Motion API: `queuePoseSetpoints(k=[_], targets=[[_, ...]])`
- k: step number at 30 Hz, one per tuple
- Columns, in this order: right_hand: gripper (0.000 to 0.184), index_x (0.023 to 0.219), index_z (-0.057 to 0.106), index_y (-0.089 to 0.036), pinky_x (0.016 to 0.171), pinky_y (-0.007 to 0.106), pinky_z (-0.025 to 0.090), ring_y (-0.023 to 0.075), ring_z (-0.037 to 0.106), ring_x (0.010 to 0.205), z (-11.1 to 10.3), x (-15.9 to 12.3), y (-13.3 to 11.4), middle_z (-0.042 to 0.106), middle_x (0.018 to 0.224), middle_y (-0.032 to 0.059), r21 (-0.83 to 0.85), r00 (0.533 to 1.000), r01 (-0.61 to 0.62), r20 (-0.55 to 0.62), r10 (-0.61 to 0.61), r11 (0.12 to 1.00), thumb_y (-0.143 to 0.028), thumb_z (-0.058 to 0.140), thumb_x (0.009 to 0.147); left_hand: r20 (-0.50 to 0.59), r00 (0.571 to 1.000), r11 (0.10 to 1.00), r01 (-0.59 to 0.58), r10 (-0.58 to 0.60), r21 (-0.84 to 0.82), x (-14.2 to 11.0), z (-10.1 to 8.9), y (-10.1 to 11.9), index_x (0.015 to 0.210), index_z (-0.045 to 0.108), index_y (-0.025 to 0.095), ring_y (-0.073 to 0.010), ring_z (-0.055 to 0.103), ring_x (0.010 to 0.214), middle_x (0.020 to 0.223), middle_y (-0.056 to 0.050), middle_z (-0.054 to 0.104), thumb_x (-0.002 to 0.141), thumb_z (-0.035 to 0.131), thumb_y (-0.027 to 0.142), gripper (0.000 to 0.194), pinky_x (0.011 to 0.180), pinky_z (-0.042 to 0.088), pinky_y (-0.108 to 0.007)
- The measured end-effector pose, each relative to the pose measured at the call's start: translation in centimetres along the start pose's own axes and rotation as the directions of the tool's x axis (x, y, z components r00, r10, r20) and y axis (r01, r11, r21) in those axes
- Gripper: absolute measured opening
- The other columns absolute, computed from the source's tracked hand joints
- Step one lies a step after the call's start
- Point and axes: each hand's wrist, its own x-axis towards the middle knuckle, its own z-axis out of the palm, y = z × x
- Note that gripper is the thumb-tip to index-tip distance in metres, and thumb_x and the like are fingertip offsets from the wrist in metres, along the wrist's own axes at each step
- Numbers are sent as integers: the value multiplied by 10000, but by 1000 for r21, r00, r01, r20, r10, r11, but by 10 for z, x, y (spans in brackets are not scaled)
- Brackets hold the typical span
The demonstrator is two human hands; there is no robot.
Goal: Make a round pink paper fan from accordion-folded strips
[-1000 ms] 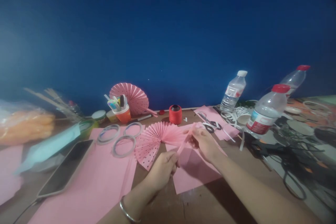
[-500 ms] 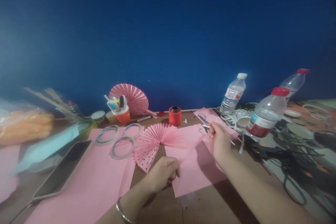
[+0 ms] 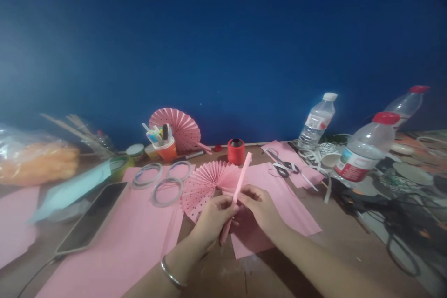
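Pinching a folded pink paper strip (image 3: pixel 237 191) between us, we hold it with both hands above the middle of the tabletop (image 3: pixel 335 251). Our left hand (image 3: pixel 213 216) closes its fingers on the lower half of the strip, and our right hand (image 3: pixel 260 209) grips it from the other side at about the same height, the two hands touching or nearly so. The strip stands tilted, its top end leaning toward the far edge and its lower end poking out below the left hand.

Under our hands lies a flat pink sheet (image 3: pixel 293 205), and just beyond them a pleated pink fan (image 3: pixel 206 184) lies open on the tabletop. A red spool (image 3: pixel 236 151) stands behind the fan near the far edge. To the right of it, scissors (image 3: pixel 282 165) rest on another pink piece. Three tape rings (image 3: pixel 166 192) sit left of the fan on a larger pink sheet (image 3: pixel 132 242), with a phone (image 3: pixel 92 216) beside them toward the left edge. An orange cup (image 3: pixel 166 149) of pens stands at the far edge before a second fan, we think. Water bottles (image 3: pixel 363 153) stand toward the right edge.
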Motion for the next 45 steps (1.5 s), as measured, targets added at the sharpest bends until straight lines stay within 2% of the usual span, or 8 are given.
queuePoseSetpoints(k=[4,9,13,20,27,36,41,45], targets=[[200,674,615,-169,436,232,364,110,478,423,-1,2,0,547,490,-23,135,992,-104,88,92,985,-365,647,650,56,997,998,49,-52,41,-1,-2,-2,715,584,101,-96,558,471,601,-39,611,730,560,400,301,452,437,-192],[228,704,630,-165,398,209,328,97,464,416,0,1,-4,562,508,-14,169,984,-137,134,115,976,-359,693,602,200,979,999,43,-49,32,-2,-7,-2,679,517,126,-43,384,267,458,26,502,799,444,443,347,238,197,-140],[243,690,622,-167,414,219,353,112,494,436,2,-1,-6,569,510,-8,192,978,-161,161,131,968,-376,697,593,251,965,996,90,-83,-18,-3,-7,-2,670,506,130,-82,481,342,433,45,441,780,471,457,348,263,262,-137],[239,636,608,-168,422,232,369,112,483,417,1,0,-5,540,469,-20,144,985,-134,126,116,980,-392,686,610,35,998,998,55,-54,-39,-3,1,0,746,531,123,-120,588,495,601,-22,602,723,584,380,263,463,459,-219],[249,607,605,-159,413,231,357,107,466,410,-1,1,2,525,453,-22,160,987,-136,104,120,978,-399,668,632,21,999,1000,26,-26,-10,-1,-1,-2,754,570,109,-124,576,464,631,-55,633,740,551,414,305,458,447,-232],[164,639,583,-157,412,233,385,90,437,383,4,-2,5,542,496,-23,461,959,-280,167,227,842,-301,657,664,23,997,995,-75,74,70,2,-2,-7,656,597,114,-92,497,467,514,-2,528,735,554,429,328,483,397,-213],[135,616,588,-142,431,206,345,77,425,409,3,-1,8,523,478,-26,451,972,-231,79,220,862,-255,650,653,7,988,966,-154,156,207,2,-3,-3,637,589,118,-112,507,567,576,-6,543,748,542,368,277,563,394,-223],[103,550,553,-139,401,181,238,45,337,383,-1,3,4,442,417,-62,308,985,-174,47,168,935,-162,614,630,23,974,902,-216,224,374,1,-5,-1,658,588,129,-120,504,592,618,-7,567,722,554,272,160,571,377,-218]])
